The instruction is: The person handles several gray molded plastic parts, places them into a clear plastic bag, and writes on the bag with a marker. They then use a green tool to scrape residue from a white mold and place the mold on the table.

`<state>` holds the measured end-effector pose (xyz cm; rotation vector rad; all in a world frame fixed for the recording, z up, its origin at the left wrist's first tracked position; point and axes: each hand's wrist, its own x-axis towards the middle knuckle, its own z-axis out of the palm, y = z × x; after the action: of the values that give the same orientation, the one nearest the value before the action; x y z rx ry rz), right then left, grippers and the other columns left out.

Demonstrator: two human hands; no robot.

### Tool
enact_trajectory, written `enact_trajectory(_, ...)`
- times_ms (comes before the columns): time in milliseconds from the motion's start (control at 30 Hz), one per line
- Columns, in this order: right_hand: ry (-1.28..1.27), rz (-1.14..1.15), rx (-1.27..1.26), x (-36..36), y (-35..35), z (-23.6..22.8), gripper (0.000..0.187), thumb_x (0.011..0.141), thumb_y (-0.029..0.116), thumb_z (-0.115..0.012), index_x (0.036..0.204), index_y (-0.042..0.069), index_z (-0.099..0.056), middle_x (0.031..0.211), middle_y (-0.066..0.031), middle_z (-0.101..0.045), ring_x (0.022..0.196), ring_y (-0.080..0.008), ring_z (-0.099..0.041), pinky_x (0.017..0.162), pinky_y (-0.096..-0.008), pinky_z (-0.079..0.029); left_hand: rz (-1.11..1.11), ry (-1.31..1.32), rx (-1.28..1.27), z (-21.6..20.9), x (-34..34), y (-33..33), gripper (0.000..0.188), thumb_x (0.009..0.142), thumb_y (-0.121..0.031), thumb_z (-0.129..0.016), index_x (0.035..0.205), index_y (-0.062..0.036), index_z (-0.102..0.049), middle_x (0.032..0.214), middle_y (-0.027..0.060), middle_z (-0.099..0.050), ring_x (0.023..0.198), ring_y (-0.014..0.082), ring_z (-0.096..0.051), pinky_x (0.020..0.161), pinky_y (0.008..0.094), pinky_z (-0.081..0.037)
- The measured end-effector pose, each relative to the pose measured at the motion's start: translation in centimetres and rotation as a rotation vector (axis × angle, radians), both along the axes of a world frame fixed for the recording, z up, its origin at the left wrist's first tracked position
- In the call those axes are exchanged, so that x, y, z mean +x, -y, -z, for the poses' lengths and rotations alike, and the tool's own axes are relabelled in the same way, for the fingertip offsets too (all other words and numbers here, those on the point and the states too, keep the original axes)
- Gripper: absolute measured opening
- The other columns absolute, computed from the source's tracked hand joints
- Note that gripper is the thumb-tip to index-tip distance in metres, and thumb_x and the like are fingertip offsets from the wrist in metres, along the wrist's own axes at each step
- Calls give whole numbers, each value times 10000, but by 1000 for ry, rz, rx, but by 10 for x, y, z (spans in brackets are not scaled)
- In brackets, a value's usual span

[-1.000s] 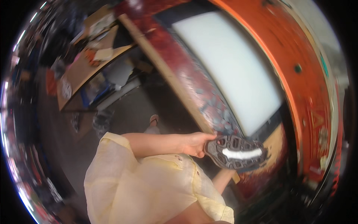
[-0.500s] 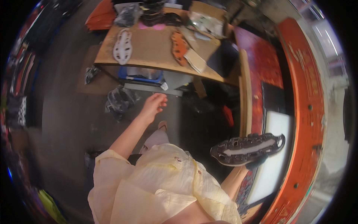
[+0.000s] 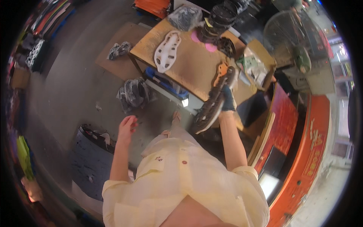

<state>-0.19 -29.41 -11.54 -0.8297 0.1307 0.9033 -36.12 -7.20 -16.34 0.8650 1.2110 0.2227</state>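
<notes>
In my right hand (image 3: 228, 99), which wears a dark blue-green glove, is a long black shoe sole (image 3: 211, 107) with a pale edge. It is held tilted in front of the table's near right part. The sole partly covers an orange sole-shaped piece (image 3: 221, 72) with cut-outs on the tabletop. My bare left hand (image 3: 128, 124) hangs over the floor with loosely curled fingers and nothing visible in it. Farther away, a white sole-shaped piece (image 3: 167, 53) with holes lies near the left edge of the wooden table (image 3: 191, 70).
Black stacked parts (image 3: 223, 17), pink pieces (image 3: 210, 47) and an open carton (image 3: 261, 62) occupy the table's far side. A blue bin (image 3: 160, 81) sits underneath. Plastic-wrapped bundles (image 3: 134, 94) lie on the floor. An orange machine beam (image 3: 308, 159) runs along the right, near a fan (image 3: 291, 34).
My view and body have turned rightward, away from the white panel toward the table. My right hand has brought the black sole forward from the right side. My left hand is lower.
</notes>
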Motion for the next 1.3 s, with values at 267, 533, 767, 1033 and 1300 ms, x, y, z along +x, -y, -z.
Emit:
enact_trajectory(267, 96, -164, -553, 73, -181, 43, 432, 723, 406, -731, 947, 73, -570, 692, -76, -555, 538, -217, -544, 476, -364, -467, -429, -74, -11, 56, -88, -2, 172, 884, -320, -604, 989, -184, -589, 869, -62, -615, 716, 68, -550, 554, 226, -368)
enact_trajectory(533, 450, -96, -932, 119, -312, 90, 793, 648, 486, -770, 1226, -3, -532, 1074, -119, -602, 915, -228, -575, 803, -375, -463, -656, -139, -216, 101, -114, 39, 93, 877, -226, -580, 923, -149, -556, 809, -14, -587, 675, 108, -540, 512, 231, -360)
enact_trajectory(767, 823, -303, -1004, 75, -294, 106, 741, 768, 490, -601, 1328, 34, -434, 1183, -204, -568, 993, -296, -607, 811, -411, -491, -485, -33, -160, 103, -93, -49, 135, 877, -227, -614, 975, -141, -578, 858, -24, -610, 711, 75, -565, 544, 232, -418)
enact_trajectory(1033, 844, -490, -1182, 5, -136, 115, 483, 811, 445, -540, 1069, 50, -643, 979, -128, -666, 904, -223, -638, 837, -366, -475, -84, -78, -82, 72, 23, -142, 176, 877, -300, -620, 1015, -193, -597, 865, -76, -611, 751, 50, -549, 570, 206, -376)
enact_trajectory(1300, 651, -109, -1083, -65, -13, 124, 362, 812, 361, -592, 992, 57, -674, 948, -119, -673, 906, -259, -634, 857, -360, -463, 575, -42, 948, 59, 206, -141, 421, 810, -325, -676, 1129, -75, -561, 1150, 108, -531, 1033, 236, -494, 876, 358, -393)
